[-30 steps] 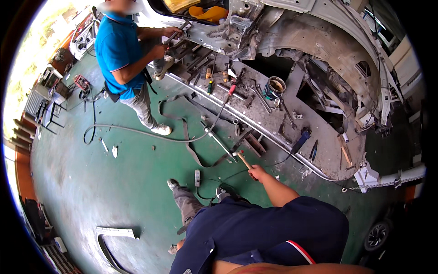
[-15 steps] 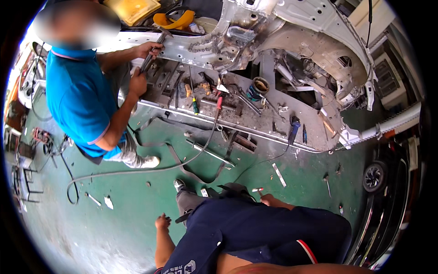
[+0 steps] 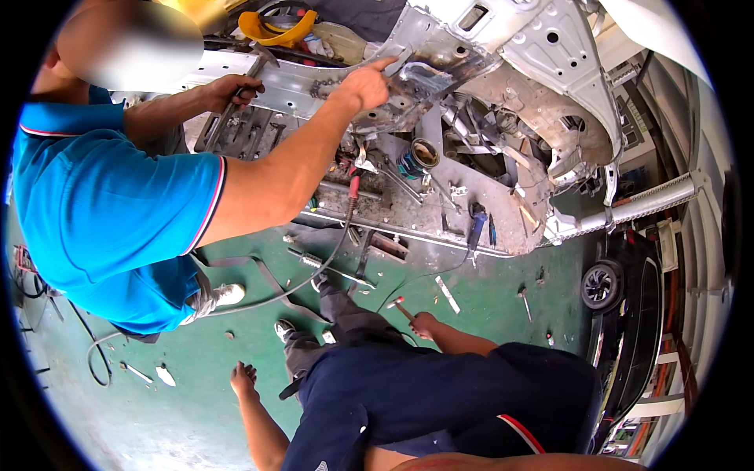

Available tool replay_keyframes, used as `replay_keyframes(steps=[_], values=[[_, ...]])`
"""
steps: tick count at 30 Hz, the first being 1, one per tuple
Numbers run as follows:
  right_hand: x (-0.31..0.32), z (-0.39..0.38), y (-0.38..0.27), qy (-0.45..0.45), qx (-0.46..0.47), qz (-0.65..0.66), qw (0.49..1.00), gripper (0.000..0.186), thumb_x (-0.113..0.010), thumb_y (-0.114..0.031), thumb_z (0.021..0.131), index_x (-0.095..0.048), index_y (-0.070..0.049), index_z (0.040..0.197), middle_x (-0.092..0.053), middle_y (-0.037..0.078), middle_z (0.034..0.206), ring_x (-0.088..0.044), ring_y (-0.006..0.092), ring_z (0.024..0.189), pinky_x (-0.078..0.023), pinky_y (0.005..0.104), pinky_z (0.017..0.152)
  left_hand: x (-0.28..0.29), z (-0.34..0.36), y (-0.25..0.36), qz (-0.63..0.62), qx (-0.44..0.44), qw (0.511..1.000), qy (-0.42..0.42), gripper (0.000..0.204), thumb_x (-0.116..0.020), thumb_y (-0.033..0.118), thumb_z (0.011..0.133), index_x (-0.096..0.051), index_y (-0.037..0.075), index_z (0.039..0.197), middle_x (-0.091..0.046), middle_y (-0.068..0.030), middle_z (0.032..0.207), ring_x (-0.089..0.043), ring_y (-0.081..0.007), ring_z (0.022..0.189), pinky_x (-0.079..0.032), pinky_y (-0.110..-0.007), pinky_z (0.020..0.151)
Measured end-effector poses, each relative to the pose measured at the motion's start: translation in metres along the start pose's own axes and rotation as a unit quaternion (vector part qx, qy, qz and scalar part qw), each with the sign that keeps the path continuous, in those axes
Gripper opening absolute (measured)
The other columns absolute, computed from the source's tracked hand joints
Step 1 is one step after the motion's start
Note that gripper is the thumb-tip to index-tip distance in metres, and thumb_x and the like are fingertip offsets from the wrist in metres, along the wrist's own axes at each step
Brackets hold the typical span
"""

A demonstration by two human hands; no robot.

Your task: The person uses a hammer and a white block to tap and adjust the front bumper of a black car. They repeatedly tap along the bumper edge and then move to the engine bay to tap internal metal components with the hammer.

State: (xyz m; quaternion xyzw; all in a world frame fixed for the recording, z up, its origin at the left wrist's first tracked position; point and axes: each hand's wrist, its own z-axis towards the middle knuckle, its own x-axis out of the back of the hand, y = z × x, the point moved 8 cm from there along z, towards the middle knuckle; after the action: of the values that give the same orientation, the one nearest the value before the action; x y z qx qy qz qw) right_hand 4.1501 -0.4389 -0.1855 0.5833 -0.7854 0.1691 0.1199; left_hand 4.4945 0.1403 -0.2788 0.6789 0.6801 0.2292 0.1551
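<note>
My right hand (image 3: 424, 325) is closed round the handle of a small hammer (image 3: 399, 302) with a reddish, pale-tipped head, low over the green floor. At my left side, my left hand (image 3: 244, 379) hangs down with nothing in it, its fingers loosely apart. Both hands are away from the stripped metal car body (image 3: 542, 47). A co-worker in a blue shirt (image 3: 126, 204) stands at the left. One of the co-worker's hands (image 3: 367, 85) points at or touches the bare sill; the other hand (image 3: 234, 92) grips a hammer (image 3: 259, 63).
Tools lie on a metal platform (image 3: 495, 235), including a blue-handled grinder (image 3: 477, 226) and an open can (image 3: 422, 155). A grey hose (image 3: 263, 302) and a strap (image 3: 271, 279) cross the floor. A dark car (image 3: 628, 330) stands at the right; a white beam (image 3: 652, 206) juts out.
I have stepped closer to the platform, hammer in my right hand. The co-worker has let go of the hammer with one hand and stretched that arm across to the car body.
</note>
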Motion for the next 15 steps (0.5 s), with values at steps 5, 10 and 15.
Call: replay_keyframes(steps=[5,10,15], values=[[0.011,0.02,-0.111,-0.071,0.07,-0.195,0.976,0.018,-0.066,-0.021,0.09,-0.07,-0.003,0.091,-0.063,0.007,0.07,-0.058,0.0185,0.053,-0.044,0.0352,0.045,0.004,-0.036,-0.128,-0.078,0.091,0.988,0.097,0.033,-0.063,0.038,0.098,-0.069,0.008,0.109,-0.076,-0.0163,0.092,-0.074,-0.0295,0.078,-0.053,-0.044,0.06],[0.031,0.024,-0.211,0.016,0.194,-0.143,0.97,0.022,-0.067,-0.023,0.085,-0.071,-0.005,0.097,-0.065,0.005,0.074,-0.058,0.0173,0.054,-0.046,0.0347,0.046,-0.033,-0.071,-0.18,0.592,-0.059,0.798,-0.094,0.03,-0.055,0.034,0.1,-0.07,0.008,0.107,-0.075,-0.0178,0.094,-0.073,-0.0353,0.085,-0.057,-0.049,0.069],[0.034,0.02,-0.242,0.021,0.205,-0.064,0.976,0.031,-0.068,-0.026,0.087,-0.069,-0.007,0.113,-0.066,0.004,0.077,-0.058,0.016,0.056,-0.046,0.0337,0.047,-0.059,-0.051,-0.15,0.643,-0.131,0.748,-0.096,0.027,-0.054,0.03,0.098,-0.069,0.01,0.11,-0.074,-0.0192,0.096,-0.073,-0.0396,0.093,-0.058,-0.051,0.075]])
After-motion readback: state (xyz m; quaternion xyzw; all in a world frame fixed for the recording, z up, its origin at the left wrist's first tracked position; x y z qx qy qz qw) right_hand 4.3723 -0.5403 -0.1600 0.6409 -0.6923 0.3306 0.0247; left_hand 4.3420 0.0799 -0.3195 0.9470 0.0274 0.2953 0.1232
